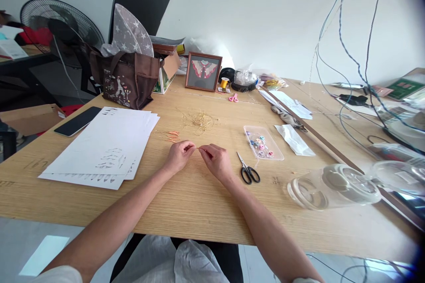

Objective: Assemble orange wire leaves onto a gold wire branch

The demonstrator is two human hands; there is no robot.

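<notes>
**A:** What's the risk, with the left hand (pixel 179 156) and right hand (pixel 216 162) working so close together at the middle of the surface (pixel 186 203)?

**B:** The short gold wire (pixel 198 148) they're holding is very fine. A slackening grip could let it drop, and it could get lost in the loose tangle of gold wire (pixel 198 121) lying just ahead of them.

**A:** Which way is it pointing?

**B:** It's running roughly left to right, its long axis bridging the small gap between the hands, though it's too thin to make out its ends.

**A:** And the grips?

**B:** Both are pressed together, apparently pinching the wire. From left to right, paper sheets (pixel 99 148) are lying toward the surface's left edge, orange pieces (pixel 173 136) are sitting just ahead of the left hand, and a bead tray (pixel 263 143) and scissors (pixel 248 172) are lying to the right.
</notes>
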